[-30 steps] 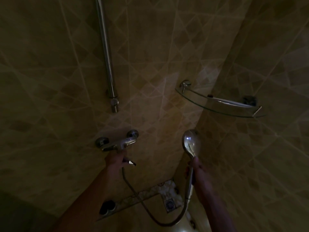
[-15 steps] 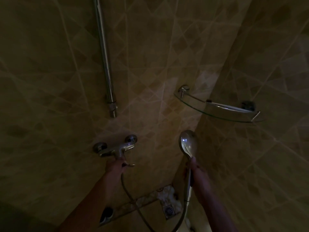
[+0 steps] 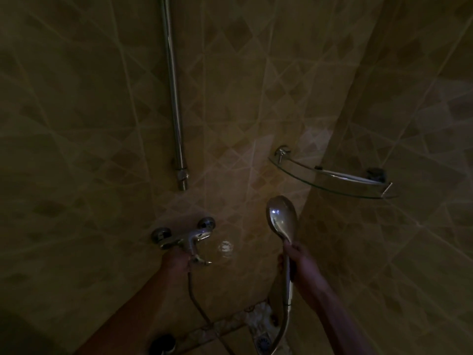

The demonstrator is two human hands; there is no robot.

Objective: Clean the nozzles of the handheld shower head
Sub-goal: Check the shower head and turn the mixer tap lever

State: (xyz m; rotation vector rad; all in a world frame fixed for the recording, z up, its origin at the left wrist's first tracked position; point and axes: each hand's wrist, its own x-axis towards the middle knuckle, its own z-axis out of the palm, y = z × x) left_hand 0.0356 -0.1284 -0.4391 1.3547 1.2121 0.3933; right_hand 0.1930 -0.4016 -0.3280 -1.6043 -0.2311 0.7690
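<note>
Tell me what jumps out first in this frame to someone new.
The shiny chrome handheld shower head, held upright by its handle in the right hand at centre right, shows its glinting back to the camera. Left of it, the left hand is at the lever of the chrome wall mixer tap. A curved glass corner shelf and a vertical chrome riser rail stand out on the dim beige tiles.

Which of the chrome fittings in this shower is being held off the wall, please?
The handheld shower head: the right hand grips its handle; the mixer tap and riser rail remain wall-mounted.
</note>
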